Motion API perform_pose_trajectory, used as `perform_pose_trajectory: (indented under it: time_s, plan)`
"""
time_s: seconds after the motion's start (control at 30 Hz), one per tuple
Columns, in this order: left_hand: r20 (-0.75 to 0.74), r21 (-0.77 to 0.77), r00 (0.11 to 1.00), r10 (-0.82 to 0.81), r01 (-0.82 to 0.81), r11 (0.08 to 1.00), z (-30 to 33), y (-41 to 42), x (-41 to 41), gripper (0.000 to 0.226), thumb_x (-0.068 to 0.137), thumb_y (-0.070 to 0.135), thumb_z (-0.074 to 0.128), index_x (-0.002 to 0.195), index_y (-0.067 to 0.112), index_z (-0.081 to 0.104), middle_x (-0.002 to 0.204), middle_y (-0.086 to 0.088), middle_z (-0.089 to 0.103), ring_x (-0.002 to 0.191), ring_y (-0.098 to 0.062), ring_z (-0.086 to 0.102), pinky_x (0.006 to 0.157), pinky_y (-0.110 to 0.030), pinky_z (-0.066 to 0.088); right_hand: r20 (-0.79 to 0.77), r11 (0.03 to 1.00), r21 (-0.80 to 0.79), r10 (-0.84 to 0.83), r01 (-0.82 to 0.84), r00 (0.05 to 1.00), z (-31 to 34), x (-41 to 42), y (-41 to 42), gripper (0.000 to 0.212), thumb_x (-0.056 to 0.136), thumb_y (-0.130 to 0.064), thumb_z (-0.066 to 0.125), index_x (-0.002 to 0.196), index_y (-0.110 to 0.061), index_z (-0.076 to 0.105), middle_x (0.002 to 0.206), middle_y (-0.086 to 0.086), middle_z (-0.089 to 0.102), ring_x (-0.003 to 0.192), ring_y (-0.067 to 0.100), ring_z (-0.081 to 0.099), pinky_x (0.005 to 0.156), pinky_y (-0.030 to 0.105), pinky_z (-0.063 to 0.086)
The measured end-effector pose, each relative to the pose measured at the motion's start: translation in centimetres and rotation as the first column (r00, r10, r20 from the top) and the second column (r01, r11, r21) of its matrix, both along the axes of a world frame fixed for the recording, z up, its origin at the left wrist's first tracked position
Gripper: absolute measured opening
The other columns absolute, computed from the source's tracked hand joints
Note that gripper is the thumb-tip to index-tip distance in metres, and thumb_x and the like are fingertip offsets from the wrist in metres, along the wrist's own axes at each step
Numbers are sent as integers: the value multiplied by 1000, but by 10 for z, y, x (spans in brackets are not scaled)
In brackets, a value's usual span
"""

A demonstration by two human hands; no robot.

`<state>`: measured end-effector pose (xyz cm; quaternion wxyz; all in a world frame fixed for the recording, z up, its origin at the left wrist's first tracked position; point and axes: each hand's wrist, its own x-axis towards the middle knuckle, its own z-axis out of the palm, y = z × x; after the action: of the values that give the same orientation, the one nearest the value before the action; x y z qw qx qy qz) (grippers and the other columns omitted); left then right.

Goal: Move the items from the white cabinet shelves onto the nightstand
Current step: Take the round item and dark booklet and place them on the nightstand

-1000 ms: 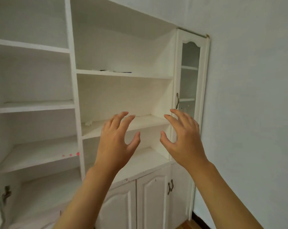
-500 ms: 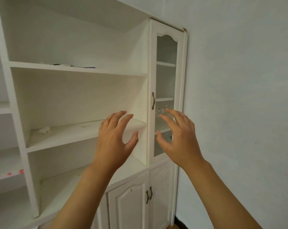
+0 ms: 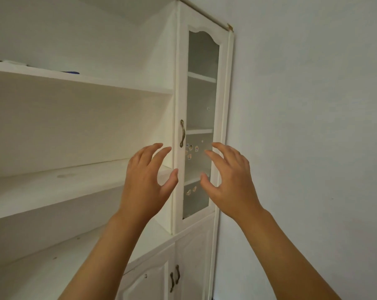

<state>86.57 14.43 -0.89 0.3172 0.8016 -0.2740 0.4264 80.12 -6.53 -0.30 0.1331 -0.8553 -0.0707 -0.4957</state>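
The white cabinet [image 3: 81,83] fills the left and middle of the head view, with open shelves on the left. On its upper shelf lie thin flat items [image 3: 69,72], one dark blue, only their edges showing. My left hand [image 3: 146,182] is raised in front of the middle shelf, fingers spread, holding nothing. My right hand [image 3: 228,180] is up beside it in front of the glass door [image 3: 201,118], fingers apart and empty. The nightstand is out of view.
The narrow glass door has a bronze handle [image 3: 182,133] and small stickers [image 3: 191,149] on the pane. Below are closed lower doors [image 3: 191,263] with handles. A plain pale wall [image 3: 313,126] runs along the right.
The view has swung right and closer to the cabinet's right end; the glass door now sits behind my hands. Both hands stay raised, spread and empty.
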Motion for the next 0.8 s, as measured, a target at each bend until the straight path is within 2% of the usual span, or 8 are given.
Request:
perform_pose_trajectory:
  time_s: [0.3,0.6,0.73,0.8]
  plan:
    - [-8,-54,1000,-24,23,998,5,-36,144,58,93,54,56,145,28,54,151,3,53,140,-22,46,116,-50,43,-21,1000,-13,-13,13,1000,17,143,-28,55,93,-57,61,142,-32,59,156,-6,51,144,20,45,120,54,37]
    - [-34,-26,999,-11,10,1000,-6,-54,245,61,93,58,55,148,32,51,154,5,51,141,-21,46,116,-50,43,-29,1000,11,-24,24,999,9,243,-46,57,92,-55,60,143,-29,60,155,-3,53,143,23,47,121,53,33]
    - [-36,-29,999,-5,4,1000,-11,-65,276,61,93,58,56,148,33,50,153,5,51,141,-20,46,116,-50,42,-48,1000,23,6,-5,999,3,278,-52,60,94,-55,58,147,-28,55,155,-3,52,143,23,47,121,46,26]
    - [-27,-30,1000,-5,4,1000,-12,-71,288,61,93,56,57,148,32,50,152,5,52,140,-21,47,115,-49,42,-46,1000,14,18,-17,999,3,297,-57,60,95,-55,59,148,-29,54,155,-4,53,143,22,48,121,47,29]
